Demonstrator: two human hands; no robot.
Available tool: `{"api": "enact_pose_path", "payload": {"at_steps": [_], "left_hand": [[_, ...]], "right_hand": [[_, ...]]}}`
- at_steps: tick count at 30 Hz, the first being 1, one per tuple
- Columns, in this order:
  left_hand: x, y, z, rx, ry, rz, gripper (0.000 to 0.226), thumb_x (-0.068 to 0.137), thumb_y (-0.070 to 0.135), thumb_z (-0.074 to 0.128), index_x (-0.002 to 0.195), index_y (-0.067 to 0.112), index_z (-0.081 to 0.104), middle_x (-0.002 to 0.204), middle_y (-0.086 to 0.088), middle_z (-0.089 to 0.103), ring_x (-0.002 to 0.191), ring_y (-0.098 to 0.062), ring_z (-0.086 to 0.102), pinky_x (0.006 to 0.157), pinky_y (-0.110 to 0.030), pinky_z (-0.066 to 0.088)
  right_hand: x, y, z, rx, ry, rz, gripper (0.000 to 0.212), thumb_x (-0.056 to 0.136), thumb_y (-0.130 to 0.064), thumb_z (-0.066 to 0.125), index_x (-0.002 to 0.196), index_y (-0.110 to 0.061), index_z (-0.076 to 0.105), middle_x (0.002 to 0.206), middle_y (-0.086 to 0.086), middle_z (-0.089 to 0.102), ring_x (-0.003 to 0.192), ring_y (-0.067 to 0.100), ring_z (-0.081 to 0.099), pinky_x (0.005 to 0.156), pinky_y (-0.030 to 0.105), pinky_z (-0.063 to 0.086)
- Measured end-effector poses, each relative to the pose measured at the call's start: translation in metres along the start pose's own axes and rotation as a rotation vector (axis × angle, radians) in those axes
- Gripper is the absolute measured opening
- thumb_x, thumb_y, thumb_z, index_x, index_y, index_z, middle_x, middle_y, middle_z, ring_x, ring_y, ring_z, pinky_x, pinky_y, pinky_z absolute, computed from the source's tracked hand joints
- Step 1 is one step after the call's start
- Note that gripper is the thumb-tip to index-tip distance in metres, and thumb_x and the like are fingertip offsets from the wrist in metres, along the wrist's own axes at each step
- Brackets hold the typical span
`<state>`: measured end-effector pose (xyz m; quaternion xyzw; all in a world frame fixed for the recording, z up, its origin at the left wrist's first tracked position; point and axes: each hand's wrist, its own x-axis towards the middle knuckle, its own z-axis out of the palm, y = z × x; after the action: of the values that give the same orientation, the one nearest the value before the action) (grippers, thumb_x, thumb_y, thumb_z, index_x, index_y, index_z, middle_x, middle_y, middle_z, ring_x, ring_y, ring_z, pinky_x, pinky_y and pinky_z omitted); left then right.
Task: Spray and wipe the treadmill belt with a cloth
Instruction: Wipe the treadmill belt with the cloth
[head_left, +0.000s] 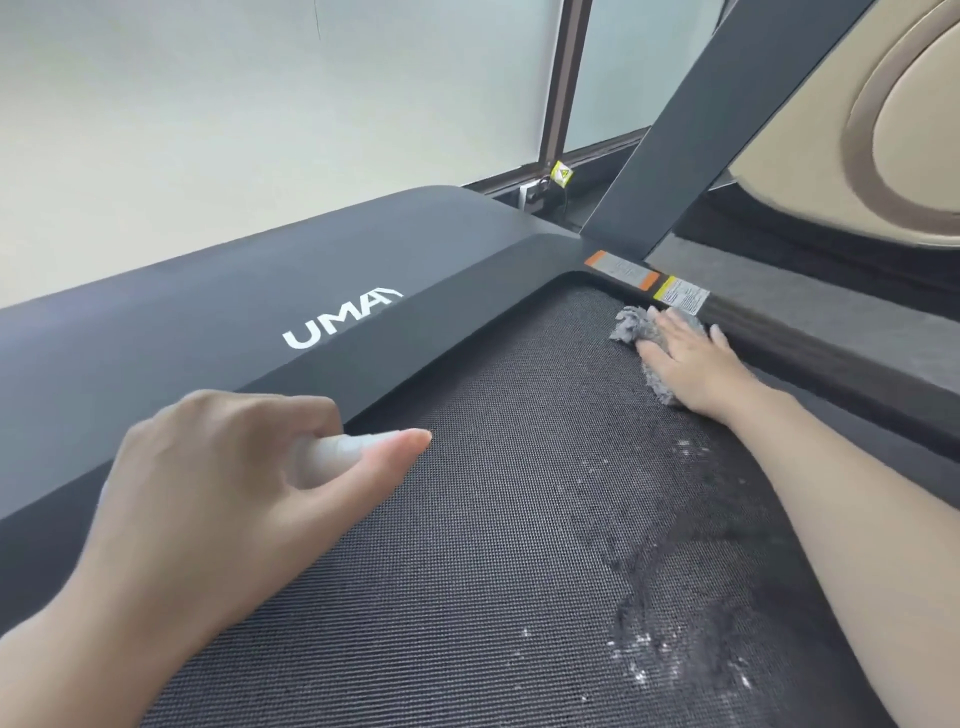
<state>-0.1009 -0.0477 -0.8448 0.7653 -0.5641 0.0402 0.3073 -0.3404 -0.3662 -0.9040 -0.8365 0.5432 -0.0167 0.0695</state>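
Two bare hands work over a dark grey, finely ribbed treadmill belt (467, 571) that fills the lower part of the view. Nearest, at about 8 o'clock, the left hand (218, 483) hovers above the belt with its fingers curled round a small white plastic spray bottle (332, 452). The forefinger lies stretched along the bottle's top, pointing toward 3 o'clock. At 5 o'clock a wet patch (675, 649) darkens the belt, flecked with pale droplets, and runs up toward the right forearm.

Farther out, at 2 o'clock, the right hand (685, 358) lies flat with straight, spread fingers. It presses a fluffy grey microfibre cloth (631, 325) down on the belt's far right corner, just beside the dark side rail (831, 364). Cloth edges poke out beyond the fingertips and under the heel of the hand.

Beyond the belt, from 9 to 12 o'clock, runs the matte black motor cover (208, 312) bearing white lettering (343, 322). At 1 o'clock an orange-ended warning sticker (621, 270) and a yellow-and-white label (680, 296) sit at the foot of a slanted dark grey upright post (727, 119). Behind everything stands a frosted glass window (208, 104) in a brown frame.
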Motion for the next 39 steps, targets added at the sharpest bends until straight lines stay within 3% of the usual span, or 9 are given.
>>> {"api": "enact_pose_path", "payload": {"at_steps": [5, 11, 20, 24, 28, 32, 36, 39], "left_hand": [[0.0, 0.005, 0.0, -0.005, -0.02, 0.007, 0.078, 0.075, 0.081, 0.04, 0.048, 0.009, 0.052, 0.038, -0.002, 0.031, 0.038, -0.02, 0.041, 0.046, -0.025, 0.03], [-0.001, 0.018, -0.007, 0.004, 0.011, 0.039, 0.079, 0.078, 0.079, 0.039, 0.047, 0.006, 0.043, 0.039, 0.004, 0.023, 0.037, -0.018, 0.032, 0.045, -0.021, 0.023], [-0.014, 0.021, -0.019, -0.053, 0.06, 0.077, 0.08, 0.078, 0.077, 0.044, 0.049, 0.002, 0.045, 0.042, -0.006, 0.03, 0.042, -0.025, 0.034, 0.048, -0.029, 0.028], [-0.022, 0.021, -0.021, -0.063, 0.036, 0.084, 0.081, 0.077, 0.08, 0.042, 0.049, 0.004, 0.045, 0.042, -0.008, 0.04, 0.043, -0.027, 0.041, 0.052, -0.033, 0.038], [-0.036, 0.02, -0.034, -0.04, 0.024, 0.099, 0.082, 0.078, 0.081, 0.039, 0.048, 0.005, 0.043, 0.04, -0.006, 0.034, 0.042, -0.028, 0.04, 0.048, -0.03, 0.032], [-0.05, 0.019, -0.045, 0.001, 0.013, 0.101, 0.083, 0.078, 0.081, 0.038, 0.05, 0.003, 0.047, 0.04, -0.01, 0.037, 0.044, -0.031, 0.045, 0.049, -0.032, 0.037], [-0.058, 0.022, -0.051, 0.031, 0.0, 0.094, 0.084, 0.077, 0.082, 0.037, 0.05, 0.003, 0.046, 0.042, -0.013, 0.042, 0.045, -0.031, 0.046, 0.047, -0.031, 0.034], [-0.06, 0.029, -0.054, 0.05, 0.015, 0.075, 0.084, 0.074, 0.084, 0.034, 0.05, 0.004, 0.041, 0.041, -0.01, 0.04, 0.045, -0.028, 0.045, 0.047, -0.028, 0.026]], "right_hand": [[-0.018, -0.012, -0.005, 0.098, -0.009, 0.024, 0.056, 0.101, -0.039, 0.025, 0.151, -0.021, 0.008, 0.159, 0.0, 0.0, 0.146, 0.012, -0.002, 0.117, 0.033, -0.003], [-0.067, -0.048, -0.012, 0.162, -0.04, 0.005, 0.053, 0.101, -0.035, 0.031, 0.15, -0.03, 0.013, 0.159, -0.002, 0.003, 0.146, 0.019, 0.004, 0.115, 0.033, 0.005], [-0.168, -0.124, 0.011, 0.179, -0.062, -0.408, 0.051, 0.1, -0.031, 0.034, 0.148, -0.031, 0.017, 0.157, -0.012, 0.007, 0.144, 0.006, -0.003, 0.117, 0.032, -0.006], [-0.22, -0.15, 0.024, 0.194, -0.063, -0.609, 0.054, 0.098, -0.029, 0.038, 0.149, -0.03, 0.02, 0.157, -0.009, 0.01, 0.144, 0.005, -0.005, 0.113, 0.025, -0.011], [-0.265, -0.164, 0.029, 0.188, -0.074, -0.725, 0.055, 0.098, -0.03, 0.04, 0.149, -0.03, 0.018, 0.157, -0.01, 0.009, 0.144, 0.003, -0.009, 0.115, 0.026, -0.012], [-0.293, -0.171, 0.035, 0.195, -0.106, -0.8, 0.055, 0.098, -0.031, 0.04, 0.149, -0.03, 0.019, 0.157, -0.01, 0.01, 0.144, 0.002, -0.01, 0.115, 0.025, -0.014], [-0.31, -0.168, 0.04, 0.205, -0.11, -0.884, 0.054, 0.096, -0.03, 0.043, 0.148, -0.026, 0.027, 0.156, -0.007, 0.018, 0.145, 0.006, -0.004, 0.119, 0.036, 0.0], [-0.318, -0.162, 0.043, 0.203, -0.089, -0.948, 0.053, 0.094, -0.029, 0.044, 0.146, -0.024, 0.033, 0.155, -0.007, 0.024, 0.146, 0.009, 0.002, 0.119, 0.037, 0.004]]}}
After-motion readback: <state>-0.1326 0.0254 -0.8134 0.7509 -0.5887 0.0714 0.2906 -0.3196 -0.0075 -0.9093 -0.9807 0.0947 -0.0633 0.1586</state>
